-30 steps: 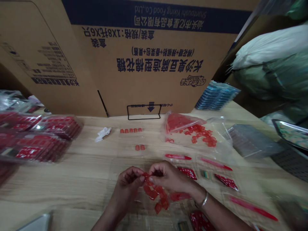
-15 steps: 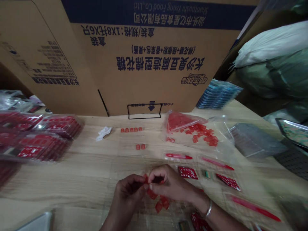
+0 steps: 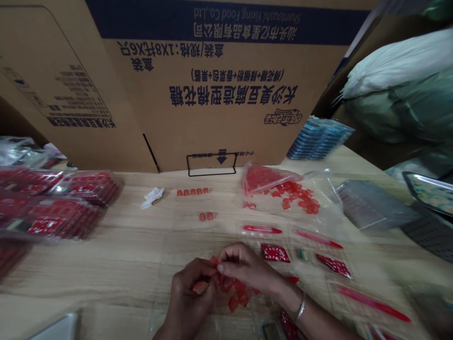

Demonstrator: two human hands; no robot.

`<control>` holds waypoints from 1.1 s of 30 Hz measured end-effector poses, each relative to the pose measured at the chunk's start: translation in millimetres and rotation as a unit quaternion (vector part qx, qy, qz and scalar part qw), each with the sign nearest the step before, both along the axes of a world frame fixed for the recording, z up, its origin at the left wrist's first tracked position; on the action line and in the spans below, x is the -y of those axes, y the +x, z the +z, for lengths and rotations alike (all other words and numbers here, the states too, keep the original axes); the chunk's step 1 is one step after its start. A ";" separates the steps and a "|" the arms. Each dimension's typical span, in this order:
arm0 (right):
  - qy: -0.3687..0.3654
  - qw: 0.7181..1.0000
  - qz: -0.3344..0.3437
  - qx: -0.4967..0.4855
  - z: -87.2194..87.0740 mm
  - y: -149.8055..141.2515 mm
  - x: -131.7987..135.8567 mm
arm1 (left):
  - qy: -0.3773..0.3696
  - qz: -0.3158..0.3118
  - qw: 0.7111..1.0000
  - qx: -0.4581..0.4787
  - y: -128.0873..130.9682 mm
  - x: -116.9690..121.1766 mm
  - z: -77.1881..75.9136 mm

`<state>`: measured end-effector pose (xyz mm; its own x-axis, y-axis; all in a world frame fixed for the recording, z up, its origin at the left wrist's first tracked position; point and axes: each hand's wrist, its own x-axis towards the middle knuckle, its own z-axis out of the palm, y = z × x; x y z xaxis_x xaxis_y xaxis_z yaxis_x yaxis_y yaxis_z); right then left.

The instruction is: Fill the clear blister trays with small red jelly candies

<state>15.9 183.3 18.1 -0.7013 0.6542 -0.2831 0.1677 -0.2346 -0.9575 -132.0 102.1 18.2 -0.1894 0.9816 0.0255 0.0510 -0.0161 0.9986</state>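
Left grip (image 3: 189, 297) was curled shut on a small red jelly piece (image 3: 200, 286), right grip (image 3: 247, 269) pinched just beside it, its hold unclear: soft, light, best taken by the edge!

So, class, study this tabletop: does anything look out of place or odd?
The crumpled white scrap on the wooden table stands out: it lies alone, unlike the tidy row of small red pieces beside it. The printed carton behind also looks odd, its lettering upside down.
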 end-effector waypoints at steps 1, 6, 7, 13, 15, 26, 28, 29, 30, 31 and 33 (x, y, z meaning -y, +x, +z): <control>-0.014 1.000 0.005 -0.009 0.7 -0.1 -0.4 | 0.002 0.003 1.000 0.003 -0.6 -0.6 0.0; -0.029 0.998 0.043 -0.031 1.6 1.2 -2.5 | -0.024 0.017 0.998 0.057 -5.8 -6.1 -3.2; -0.020 0.998 0.047 -0.028 1.5 1.3 -2.9 | -0.027 0.016 0.998 0.061 -6.1 -6.4 -3.8; 0.016 0.999 0.043 0.021 5.6 -1.0 -2.8 | -0.037 0.007 0.998 0.055 -4.6 -2.7 -5.9; 0.050 0.997 0.033 0.047 10.1 -2.2 0.0 | -0.052 0.000 0.997 0.061 -5.2 -2.9 -6.2; 0.239 0.962 -0.011 0.134 22.4 -7.3 19.3 | -0.075 -0.085 0.993 0.020 -0.8 -6.1 2.6; 0.292 0.945 -0.024 0.145 20.5 -8.6 21.4 | -0.075 -0.093 0.993 -0.013 0.3 -5.9 0.9; 0.294 0.945 -0.024 0.143 19.5 -9.0 21.6 | -0.069 -0.078 0.994 -0.038 0.6 -5.8 -0.1; 0.277 0.951 -0.019 0.138 18.5 -9.4 21.5 | -0.062 -0.057 0.994 -0.062 0.6 -5.8 -0.9; 0.248 0.960 -0.014 0.132 17.5 -9.7 21.1 | -0.061 -0.042 0.994 -0.076 0.4 -5.9 -1.4; 0.199 0.972 -0.013 0.125 15.4 -10.4 20.9 | -0.077 -0.064 0.994 -0.050 -0.8 -6.6 -0.8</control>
<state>5.5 162.3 33.4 -0.6256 0.7630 -0.1628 0.4054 0.1396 -0.9034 -132.7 108.7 17.3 -0.0670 0.9911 -0.1154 0.1579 0.1247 0.9795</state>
